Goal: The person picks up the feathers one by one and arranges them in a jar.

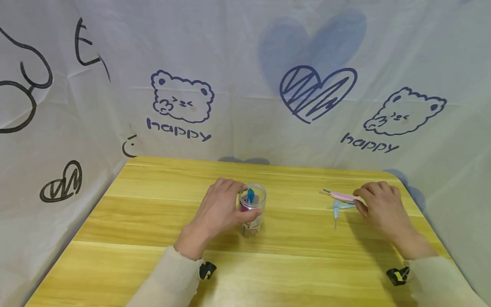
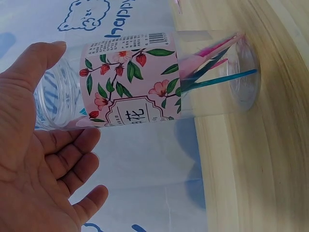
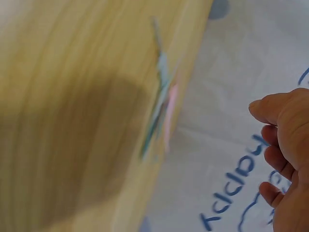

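A clear plastic jar [image 1: 252, 227] with a pink floral label [image 2: 130, 79] stands upright on the table. My left hand [image 1: 218, 209] grips it near the rim, thumb on one side and fingers on the other. Inside are several thin pink and blue items, one with a blue spoon-shaped end [image 1: 250, 195]. To the right, a small pile of thin tools lies crossed: a pink-handled one [image 1: 342, 196] and light blue ones [image 1: 336, 209] with slim tips; their exact kind is unclear. Over this pile hovers my right hand [image 1: 383, 211], fingers loosely bent, nothing held, apart from the tools in the right wrist view.
The wooden table [image 1: 153, 221] has light yellow boards. White cloth [image 1: 245, 140] with drawn bears, hearts and lettering hangs behind it and at both sides. Each wrist carries a black strap [image 1: 207, 270].
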Demonstrator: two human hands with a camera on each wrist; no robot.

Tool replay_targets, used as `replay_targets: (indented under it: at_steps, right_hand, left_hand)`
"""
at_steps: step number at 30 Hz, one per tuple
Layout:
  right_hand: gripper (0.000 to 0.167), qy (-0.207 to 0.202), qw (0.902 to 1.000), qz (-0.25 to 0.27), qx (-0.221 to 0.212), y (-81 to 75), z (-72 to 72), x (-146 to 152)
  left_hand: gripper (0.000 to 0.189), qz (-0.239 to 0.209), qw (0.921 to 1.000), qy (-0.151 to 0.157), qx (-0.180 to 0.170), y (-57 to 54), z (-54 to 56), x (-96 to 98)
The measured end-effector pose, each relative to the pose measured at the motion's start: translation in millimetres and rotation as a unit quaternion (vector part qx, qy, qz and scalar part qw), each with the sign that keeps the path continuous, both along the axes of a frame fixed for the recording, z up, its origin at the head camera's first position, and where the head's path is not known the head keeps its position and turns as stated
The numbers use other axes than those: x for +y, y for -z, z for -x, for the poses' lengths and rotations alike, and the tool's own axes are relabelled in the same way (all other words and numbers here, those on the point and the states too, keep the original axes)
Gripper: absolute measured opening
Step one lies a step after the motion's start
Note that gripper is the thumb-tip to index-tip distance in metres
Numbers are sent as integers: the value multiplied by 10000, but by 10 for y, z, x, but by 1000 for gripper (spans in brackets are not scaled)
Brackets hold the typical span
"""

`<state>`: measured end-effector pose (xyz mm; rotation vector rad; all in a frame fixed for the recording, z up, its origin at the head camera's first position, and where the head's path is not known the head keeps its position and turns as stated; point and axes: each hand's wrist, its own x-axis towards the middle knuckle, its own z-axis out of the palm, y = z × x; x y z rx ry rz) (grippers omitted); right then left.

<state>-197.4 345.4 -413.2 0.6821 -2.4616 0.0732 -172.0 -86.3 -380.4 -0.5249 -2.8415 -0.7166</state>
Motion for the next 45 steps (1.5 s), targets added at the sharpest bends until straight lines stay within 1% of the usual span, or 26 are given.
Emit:
replay_targets:
  at_steps: [4, 10, 16, 22, 27, 36, 41, 45]
  right_hand:
    - [26, 162, 9995, 93, -237, 114, 36, 55]
    - [24, 205, 9971, 75, -731, 265, 100, 82]
    - [22, 303, 9933, 92, -1112, 355, 148, 88]
    - [25, 442, 9864, 203, -1572, 436, 162, 88]
    - [27, 568, 9804, 353, -1855, 472, 167, 85]
    - [26, 951, 9636, 443, -2459, 506, 220, 79]
    - [26, 1111, 9583, 526, -2579, 533, 255, 84]
    - [21, 1156, 9583, 617, -2538, 541, 275, 79]
  left_hand:
    - [73, -34, 10000, -36, -55, 1, -6, 1]
    - [73, -60, 9999, -63, -89, 12, -11, 6]
    - [73, -81, 9999, -51, -119, 17, -5, 5]
    - [73, -98, 9998, -47, -146, 18, -9, 3]
    - [73, -85, 9997, -76, -194, 20, -6, 3]
    - [75, -92, 9997, -75, -227, 18, -9, 4]
    - [75, -70, 9996, -101, -236, 24, -9, 8]
    - [75, -57, 9996, -115, -236, 29, -9, 7]
